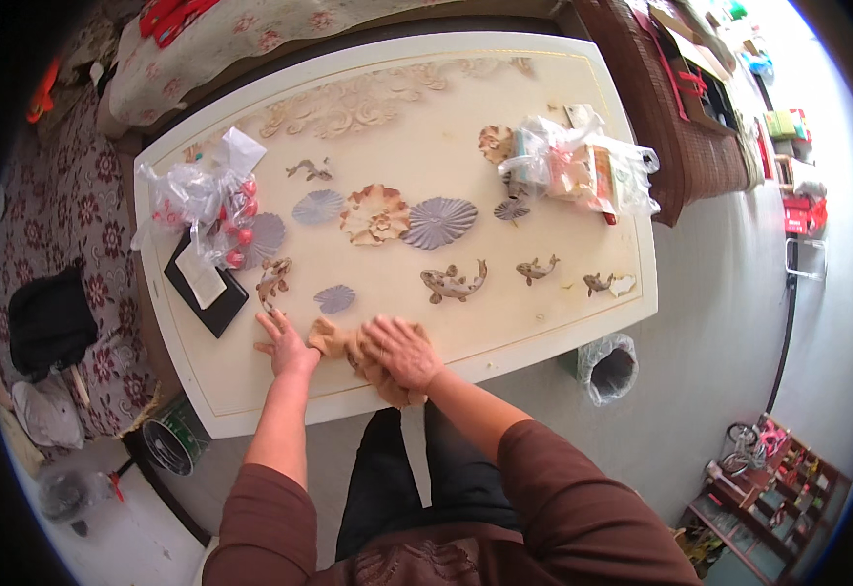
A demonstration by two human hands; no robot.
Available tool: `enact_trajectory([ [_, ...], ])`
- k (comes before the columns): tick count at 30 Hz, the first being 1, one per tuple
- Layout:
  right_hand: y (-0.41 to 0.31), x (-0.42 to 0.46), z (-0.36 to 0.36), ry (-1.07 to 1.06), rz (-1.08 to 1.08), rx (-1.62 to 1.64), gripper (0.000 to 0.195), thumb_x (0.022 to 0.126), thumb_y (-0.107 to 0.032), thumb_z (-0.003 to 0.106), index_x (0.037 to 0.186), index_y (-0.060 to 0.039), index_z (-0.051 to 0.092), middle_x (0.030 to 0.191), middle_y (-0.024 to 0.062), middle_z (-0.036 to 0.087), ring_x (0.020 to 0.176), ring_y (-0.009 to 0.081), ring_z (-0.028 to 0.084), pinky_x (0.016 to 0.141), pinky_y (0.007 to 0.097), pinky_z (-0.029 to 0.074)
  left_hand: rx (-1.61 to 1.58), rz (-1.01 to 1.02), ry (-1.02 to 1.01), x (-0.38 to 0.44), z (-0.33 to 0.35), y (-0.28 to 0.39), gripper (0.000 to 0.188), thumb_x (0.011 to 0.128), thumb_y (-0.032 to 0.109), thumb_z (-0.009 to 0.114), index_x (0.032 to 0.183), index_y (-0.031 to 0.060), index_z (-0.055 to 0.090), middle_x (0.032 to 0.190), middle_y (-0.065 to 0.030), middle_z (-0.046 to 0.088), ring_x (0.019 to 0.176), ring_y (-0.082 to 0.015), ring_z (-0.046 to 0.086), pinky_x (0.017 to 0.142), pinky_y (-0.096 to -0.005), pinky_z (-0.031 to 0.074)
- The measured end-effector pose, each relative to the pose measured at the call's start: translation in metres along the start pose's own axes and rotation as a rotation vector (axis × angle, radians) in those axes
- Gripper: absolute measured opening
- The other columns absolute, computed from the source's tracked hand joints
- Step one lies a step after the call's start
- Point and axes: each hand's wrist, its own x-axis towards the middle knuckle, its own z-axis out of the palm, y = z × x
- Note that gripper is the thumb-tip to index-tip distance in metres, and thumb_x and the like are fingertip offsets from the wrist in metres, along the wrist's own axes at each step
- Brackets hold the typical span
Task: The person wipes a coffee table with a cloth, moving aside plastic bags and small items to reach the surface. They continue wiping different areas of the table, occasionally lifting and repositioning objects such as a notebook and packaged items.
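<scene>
My right hand [406, 354] lies palm down with its fingers extended over a bunched tan cloth [390, 384] at the table's near edge. Its thumb and underside are hidden, so a grip cannot be made out. My left hand [291, 350] rests on the tabletop with its fingers spread, its thumb beside the cloth's left end. Beneath both is a white table [514, 322] decorated with koi fish and leaf patterns. A koi figure [274, 282] lies just beyond my left fingertips, and a small grey-purple leaf [335, 299] is beyond the cloth.
At the table's left are a black folder-like item [230, 311] with a pale booklet [201, 278] and a clear plastic bag [188, 192] with red round items. Packages in a clear bag [573, 165] sit at the right. A lined bin [608, 370] stands below the right edge.
</scene>
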Motion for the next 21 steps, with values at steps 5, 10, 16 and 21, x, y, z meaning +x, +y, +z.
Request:
enact_trajectory([
  [5,0.059,-0.028,-0.013,0.378,0.328,-0.047,0.048,0.094,-0.012,0.06,0.142,-0.0116,0.065,0.168,0.0156,0.044,0.158,0.0374,0.037,0.131,0.0556,0.025,-0.037,0.031,0.042,-0.001,0.007,-0.007,0.142,0.073,0.031,0.098,0.174,0.0157,-0.001,0.181,-0.0134,-0.011,0.158,-0.064,0.01,0.124,-0.058,0.044],
  [10,0.141,-0.141,-0.024,0.471,0.625,-0.194,0.046,0.092,-0.009,0.063,0.138,-0.0104,0.067,0.165,0.0156,0.049,0.155,0.0373,0.042,0.128,0.0582,0.029,-0.032,0.068,0.074,0.01,0.013,-0.02,0.145,0.072,0.033,0.1,0.174,0.0138,-0.001,0.181,-0.0163,-0.01,0.156,-0.0669,0.009,0.125,-0.0607,0.039],
  [16,0.185,-0.165,-0.096,0.544,0.631,0.189,0.05,0.092,0.002,0.057,0.141,-0.0044,0.067,0.151,0.0166,0.063,0.141,0.0362,0.058,0.122,0.0454,0.043,-0.033,0.059,0.067,0.018,0.02,-0.017,0.147,0.07,0.034,0.1,0.174,0.0141,-0.003,0.181,-0.0161,-0.011,0.156,-0.0673,0.009,0.128,-0.0621,0.034],
  [21,0.179,-0.123,-0.196,0.836,0.766,1.175,0.054,0.103,-0.011,0.062,0.156,-0.0026,0.055,0.153,0.0185,0.062,0.14,0.0215,0.059,0.117,0.0334,0.045,-0.022,0.045,0.059,0.024,0.018,-0.021,0.149,0.07,0.034,0.1,0.174,0.016,-0.004,0.181,-0.0134,-0.013,0.157,-0.0658,0.006,0.128,-0.0631,0.032],
])
